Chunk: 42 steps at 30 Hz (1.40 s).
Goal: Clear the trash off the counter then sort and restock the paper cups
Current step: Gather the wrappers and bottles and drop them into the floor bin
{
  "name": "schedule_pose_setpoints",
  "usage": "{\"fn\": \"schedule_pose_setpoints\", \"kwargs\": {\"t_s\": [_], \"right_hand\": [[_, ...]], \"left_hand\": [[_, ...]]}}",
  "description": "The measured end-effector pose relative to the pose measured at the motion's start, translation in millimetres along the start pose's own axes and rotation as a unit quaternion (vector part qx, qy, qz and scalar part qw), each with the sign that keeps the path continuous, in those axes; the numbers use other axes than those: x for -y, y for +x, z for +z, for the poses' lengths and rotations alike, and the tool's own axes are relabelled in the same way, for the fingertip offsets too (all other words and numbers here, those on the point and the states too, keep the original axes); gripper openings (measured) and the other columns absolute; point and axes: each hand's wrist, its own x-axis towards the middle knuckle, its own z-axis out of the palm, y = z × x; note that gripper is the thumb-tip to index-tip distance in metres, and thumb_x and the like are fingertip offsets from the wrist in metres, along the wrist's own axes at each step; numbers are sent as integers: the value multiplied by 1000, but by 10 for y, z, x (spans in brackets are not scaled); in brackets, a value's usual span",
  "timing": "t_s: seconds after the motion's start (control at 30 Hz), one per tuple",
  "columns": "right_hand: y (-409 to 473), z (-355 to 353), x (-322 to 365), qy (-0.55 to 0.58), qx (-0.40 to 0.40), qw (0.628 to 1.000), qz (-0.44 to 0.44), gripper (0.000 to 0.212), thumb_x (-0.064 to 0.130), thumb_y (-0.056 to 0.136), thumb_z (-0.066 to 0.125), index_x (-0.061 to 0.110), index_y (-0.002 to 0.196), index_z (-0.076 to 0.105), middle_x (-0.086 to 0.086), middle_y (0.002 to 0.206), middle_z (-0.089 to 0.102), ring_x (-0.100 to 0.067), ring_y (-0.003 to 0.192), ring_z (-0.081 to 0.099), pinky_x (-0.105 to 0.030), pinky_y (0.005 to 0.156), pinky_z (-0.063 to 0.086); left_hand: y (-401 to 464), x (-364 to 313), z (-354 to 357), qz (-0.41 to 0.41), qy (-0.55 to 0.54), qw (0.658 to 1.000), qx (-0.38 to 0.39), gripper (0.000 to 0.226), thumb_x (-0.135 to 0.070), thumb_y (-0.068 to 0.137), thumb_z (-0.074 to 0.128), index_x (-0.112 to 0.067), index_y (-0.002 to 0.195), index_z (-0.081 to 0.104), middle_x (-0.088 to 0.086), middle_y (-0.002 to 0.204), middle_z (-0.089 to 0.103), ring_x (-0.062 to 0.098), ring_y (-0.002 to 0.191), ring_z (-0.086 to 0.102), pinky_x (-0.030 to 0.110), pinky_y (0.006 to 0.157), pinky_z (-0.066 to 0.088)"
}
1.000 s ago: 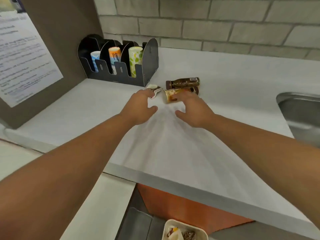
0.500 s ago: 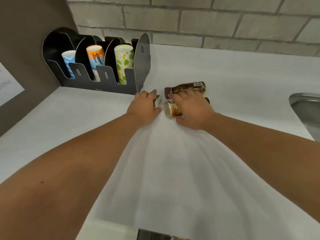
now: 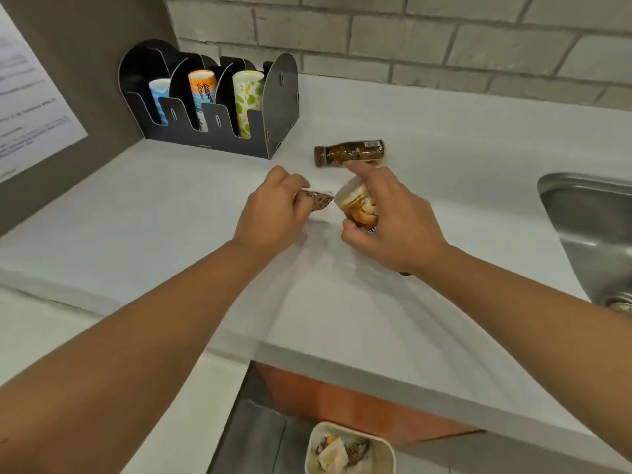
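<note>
My left hand (image 3: pixel 272 213) pinches a small brown spotted wrapper (image 3: pixel 318 199) just above the white counter (image 3: pixel 171 217). My right hand (image 3: pixel 393 217) grips a pale-capped drink bottle (image 3: pixel 357 203), tilted and lifted off the counter. A second brown bottle (image 3: pixel 349 152) lies on its side behind the hands. At the back left, a black cup holder (image 3: pixel 212 104) holds three stacks of paper cups lying in its slots: blue (image 3: pixel 159 97), orange (image 3: pixel 201 94) and green-spotted (image 3: pixel 248 100).
A steel sink (image 3: pixel 588 227) is set into the counter at the right. Below the counter's front edge stands a white bin (image 3: pixel 349 449) with crumpled trash inside, beside an orange panel (image 3: pixel 342 401). A brown board with a printed sheet (image 3: pixel 30 107) stands at the left.
Both hands reached the trash, closed on the wrapper and the bottle, and lifted them toward me. The view pulled back from the counter.
</note>
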Motion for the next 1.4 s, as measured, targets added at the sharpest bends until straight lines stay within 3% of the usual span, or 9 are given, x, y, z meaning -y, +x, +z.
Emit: {"fn": "schedule_pose_setpoints", "kwargs": {"t_s": [0.1,0.23,0.4,0.5,0.67,0.87,1.07,1.3,1.4], "right_hand": [[-535,-238,145,79,-15,997,3,62,40,81,61,25,136,38,5,128,51,-10,87,53,-21,66,40],[-1278,-454,306,154,-19,988,-29,56,45,79,56,29,127,33,7,121,54,-4,80,50,-9,65,35],[-2135,-433,368,223,-19,971,-81,53,43,78,49,22,125,36,11,112,50,0,86,50,-11,71,39],[-2617,-173,282,238,17,966,-96,52,38,79,51,17,124,38,3,112,51,-7,94,50,-13,80,38],[-3447,737,-100,194,132,971,39,55,39,79,61,22,127,42,2,117,55,-12,103,54,-30,82,48],[-4363,2346,-714,200,249,923,213,73,27,77,76,18,136,35,-2,133,49,-19,118,53,-28,93,45],[-4902,3803,-1277,139,252,919,270,53,28,75,75,18,118,47,-4,116,52,-25,101,55,-40,84,49],[-5274,4916,-1787,69,360,886,283,40,16,75,70,13,110,52,-4,105,54,-24,96,53,-35,81,49],[-5333,5074,-1902,50,373,881,287,36,16,80,64,10,114,54,-10,116,53,-28,108,52,-33,87,47]], "left_hand": [[-556,-400,-167,-32,-56,996,-60,29,-25,94,57,-17,122,58,0,104,64,19,88,62,30,74,52],[-1301,-851,-266,-13,-75,990,-118,18,-29,94,58,-16,106,60,-3,96,67,12,80,62,25,65,52],[-2074,-1128,-185,-31,-147,981,-125,15,-20,94,51,-10,105,55,-4,93,58,3,74,53,11,64,37],[-2494,-1093,-33,-36,-161,983,-76,22,-22,91,44,-11,107,54,-3,96,57,5,76,51,12,64,37],[-3176,-732,597,-53,-151,986,40,25,-24,94,44,-14,114,54,0,105,61,14,94,58,33,76,51],[-3960,23,1749,-109,-100,983,105,18,-31,100,44,-19,113,48,2,98,61,19,91,58,45,73,52],[-4540,835,2988,-110,-64,982,140,17,-29,97,55,-13,101,60,-2,88,57,16,78,52,27,64,34],[-4999,1439,4139,-102,-73,971,201,18,-24,92,63,-12,104,70,5,102,62,21,88,58,29,75,46],[-5057,1585,4473,-119,-58,954,270,24,-24,94,60,-11,112,68,7,114,62,25,98,60,29,83,46]]}}
